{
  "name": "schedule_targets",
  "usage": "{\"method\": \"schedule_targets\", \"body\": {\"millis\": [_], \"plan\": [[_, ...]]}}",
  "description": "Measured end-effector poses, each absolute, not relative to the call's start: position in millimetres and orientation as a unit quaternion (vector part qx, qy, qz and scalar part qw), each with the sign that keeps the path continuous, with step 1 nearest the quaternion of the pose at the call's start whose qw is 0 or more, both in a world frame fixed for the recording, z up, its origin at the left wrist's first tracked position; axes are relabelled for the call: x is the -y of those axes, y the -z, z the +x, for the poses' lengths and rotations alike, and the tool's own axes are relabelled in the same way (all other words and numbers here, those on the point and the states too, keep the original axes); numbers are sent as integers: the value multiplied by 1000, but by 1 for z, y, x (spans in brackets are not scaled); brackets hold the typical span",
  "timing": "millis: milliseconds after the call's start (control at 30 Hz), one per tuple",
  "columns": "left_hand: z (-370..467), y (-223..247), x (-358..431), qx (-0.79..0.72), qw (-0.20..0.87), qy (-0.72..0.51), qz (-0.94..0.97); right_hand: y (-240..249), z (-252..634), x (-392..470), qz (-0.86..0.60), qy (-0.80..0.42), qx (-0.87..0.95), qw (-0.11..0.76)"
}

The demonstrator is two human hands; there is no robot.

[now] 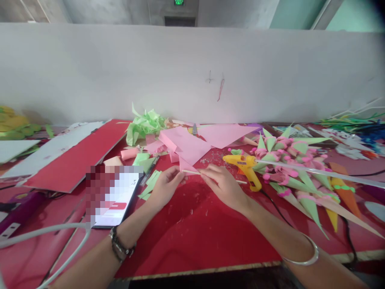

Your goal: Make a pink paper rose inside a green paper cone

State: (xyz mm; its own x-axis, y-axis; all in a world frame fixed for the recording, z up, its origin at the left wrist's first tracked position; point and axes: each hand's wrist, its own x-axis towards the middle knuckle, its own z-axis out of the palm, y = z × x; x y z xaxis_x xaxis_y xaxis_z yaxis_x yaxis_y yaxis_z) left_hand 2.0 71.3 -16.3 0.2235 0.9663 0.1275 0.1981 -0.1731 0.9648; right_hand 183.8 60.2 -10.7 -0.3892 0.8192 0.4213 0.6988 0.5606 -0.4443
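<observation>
Over the middle of the red table, a small triangular piece of pink paper [185, 165] is held between my hands. A thin pale stick [191, 172] lies along its lower edge. My left hand [165, 187] pinches the paper and stick at one end. At the other end, the fingers of my right hand [223, 186] are closed on them too; its fingertips partly hide the paper. Just behind are larger pink paper sheets [192, 146]. To the right of my right hand lies a yellow glue gun [248, 168] with a long clear glue stick [300, 166].
Pink and green paper cones [288, 164] are heaped at the right. Crumpled green paper [144, 126] sits at the back. A phone [120, 196] and green paper scraps [150, 184] lie left of my left hand. A red board [81, 156] stretches farther left. A white cable [45, 230] crosses the lower left.
</observation>
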Motion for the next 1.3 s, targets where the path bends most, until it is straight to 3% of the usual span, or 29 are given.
{"method": "schedule_targets", "body": {"millis": [200,400,967,1300], "plan": [[4,23,-71,-411,528,-436,602,12,185,-60,-462,-75,845,258],[6,25,-70,-453,459,-388,659,16,184,-61,-466,-85,841,262],[10,22,-62,-423,481,-325,696,15,176,-50,-436,40,875,207],[8,26,-66,-438,463,-344,689,12,174,-50,-403,28,895,189]]}}
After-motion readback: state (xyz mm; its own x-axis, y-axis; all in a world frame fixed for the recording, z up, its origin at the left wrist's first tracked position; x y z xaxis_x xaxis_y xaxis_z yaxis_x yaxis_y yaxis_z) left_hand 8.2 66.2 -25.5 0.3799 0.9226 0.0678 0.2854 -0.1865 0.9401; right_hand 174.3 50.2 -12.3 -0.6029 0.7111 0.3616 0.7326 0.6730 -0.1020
